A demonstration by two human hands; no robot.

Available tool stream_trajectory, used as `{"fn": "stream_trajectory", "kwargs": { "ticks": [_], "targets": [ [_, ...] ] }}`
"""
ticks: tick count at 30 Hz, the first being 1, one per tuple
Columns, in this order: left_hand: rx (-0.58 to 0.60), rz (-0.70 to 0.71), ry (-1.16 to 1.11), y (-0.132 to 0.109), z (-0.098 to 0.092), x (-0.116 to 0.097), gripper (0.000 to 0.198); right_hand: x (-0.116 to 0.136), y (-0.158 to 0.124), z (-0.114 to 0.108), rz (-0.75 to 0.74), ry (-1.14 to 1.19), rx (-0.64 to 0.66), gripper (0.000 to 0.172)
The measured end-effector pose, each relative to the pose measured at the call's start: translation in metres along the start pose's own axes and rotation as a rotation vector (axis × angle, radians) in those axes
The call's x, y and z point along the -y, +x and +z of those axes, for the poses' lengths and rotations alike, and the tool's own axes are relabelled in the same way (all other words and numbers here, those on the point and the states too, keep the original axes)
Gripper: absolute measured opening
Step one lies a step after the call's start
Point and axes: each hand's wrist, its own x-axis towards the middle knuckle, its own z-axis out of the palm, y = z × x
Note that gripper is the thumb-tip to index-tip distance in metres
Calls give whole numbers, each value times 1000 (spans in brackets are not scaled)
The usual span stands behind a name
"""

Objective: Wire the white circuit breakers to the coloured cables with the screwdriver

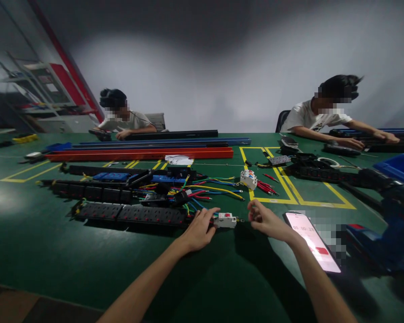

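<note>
Green table (70, 264): L hand (198, 231) at breaker (227, 220), R hand (267, 220) apart, can't tell if either grips; nearby wires (222, 189) may snag & tug breaker

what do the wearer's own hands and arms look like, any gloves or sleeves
Both the left hand and the right hand are bare: no gloves, and no rings or watch that I can make out. The left forearm and right forearm are slim, with no sleeve, cable or clear marking showing before the picture's edge.
</note>
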Motion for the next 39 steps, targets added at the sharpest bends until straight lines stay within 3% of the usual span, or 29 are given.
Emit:
{"fn": "stream_trajectory", "kwargs": {
  "ticks": [3,6,8,16,23,32,35,39],
  "targets": [
    [22,13,-3,0,-3,0,62,1,-4,2,63,102,165,41],
    [38,68,21,1,-3,1,47,-2,-5,7,117,167,309,47],
    [41,85,39,2,-2,2,40,-5,-4,11,121,197,335,47],
    [22,59,50,2,2,8,39,-15,11,21,12,142,55,47],
    [1,37,61,-1,4,2,61,-25,27,34,-29,55,-228,46],
    [-113,127,-2,8,-2,-15,67,-27,22,41,-94,92,-317,35],
    [-78,139,-12,20,-8,-28,69,-30,19,44,-107,101,-338,37],
    [37,38,-4,41,-13,-39,74,-31,18,45,-115,93,-351,44]
  ]
}}
